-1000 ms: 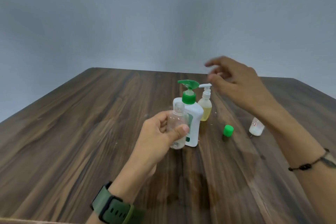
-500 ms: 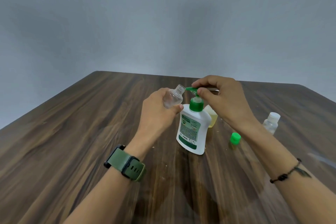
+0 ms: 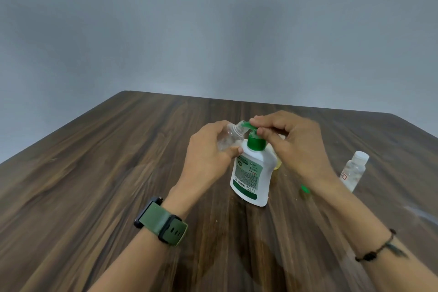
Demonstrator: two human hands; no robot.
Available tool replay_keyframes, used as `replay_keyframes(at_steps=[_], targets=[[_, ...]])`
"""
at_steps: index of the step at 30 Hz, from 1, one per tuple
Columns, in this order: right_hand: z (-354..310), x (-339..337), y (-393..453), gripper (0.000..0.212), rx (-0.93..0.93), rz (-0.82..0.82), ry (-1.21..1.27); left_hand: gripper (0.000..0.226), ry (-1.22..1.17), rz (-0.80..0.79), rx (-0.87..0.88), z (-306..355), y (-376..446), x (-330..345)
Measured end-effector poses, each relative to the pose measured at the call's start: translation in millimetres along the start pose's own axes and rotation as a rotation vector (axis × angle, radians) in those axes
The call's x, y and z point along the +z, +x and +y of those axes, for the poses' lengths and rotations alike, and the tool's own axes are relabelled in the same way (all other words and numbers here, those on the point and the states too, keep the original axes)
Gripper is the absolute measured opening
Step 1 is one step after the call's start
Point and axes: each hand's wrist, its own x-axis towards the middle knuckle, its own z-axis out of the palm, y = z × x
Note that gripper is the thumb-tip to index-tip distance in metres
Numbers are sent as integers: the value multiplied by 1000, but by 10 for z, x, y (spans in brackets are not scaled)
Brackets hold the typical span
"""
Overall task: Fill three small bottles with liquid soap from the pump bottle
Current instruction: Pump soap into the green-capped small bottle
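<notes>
Head view looks down on a dark, wood-grain table [image 3: 99,173] with a smooth, streaky brown surface, set before a plain grey wall [image 3: 213,31]. Near the middle stands the pump bottle [image 3: 252,174], a white plastic flask with rounded shoulders, a green collar and a green pump head. Its label is white and green with small printed lines and icons, too blurred to read. The left hand [image 3: 208,149] is wrapped around a small clear bottle [image 3: 231,138], uncapped, tilted so its threaded neck points up and right and meets the tip of the green spout. The thumb presses the bottle's lower side, fingers curled behind it. The right hand [image 3: 291,142] arches over the pump from the right, fingertips gathered and pressed on top of the pump head, wrist raised. Behind that hand a yellowish bottle [image 3: 277,165] is mostly hidden. A green cap [image 3: 305,188] lies on the table just under the right forearm, only partly seen. Farther right a second small clear bottle [image 3: 353,172] stands apart, capped in white, with a small red-marked sticker whose writing cannot be made out. The left wrist carries a watch [image 3: 161,223] on a matte olive-green strap with a dark case; the right wrist wears a thin dark cord bracelet [image 3: 376,246].
</notes>
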Motion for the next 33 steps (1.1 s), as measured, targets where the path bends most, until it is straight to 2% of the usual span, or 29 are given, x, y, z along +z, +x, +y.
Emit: replay_keyframes(at_steps=[5, 20, 33], targets=[[31, -1, -59, 24, -33, 40, -33, 34, -13, -13, 17, -1, 10, -5], [121, 8, -114, 28, -84, 38, -58, 50, -323, 8, -64, -206, -8, 65], [133, 21, -89, 28, -95, 87, -68, 47, -411, -44, -105, -171, -5, 51]])
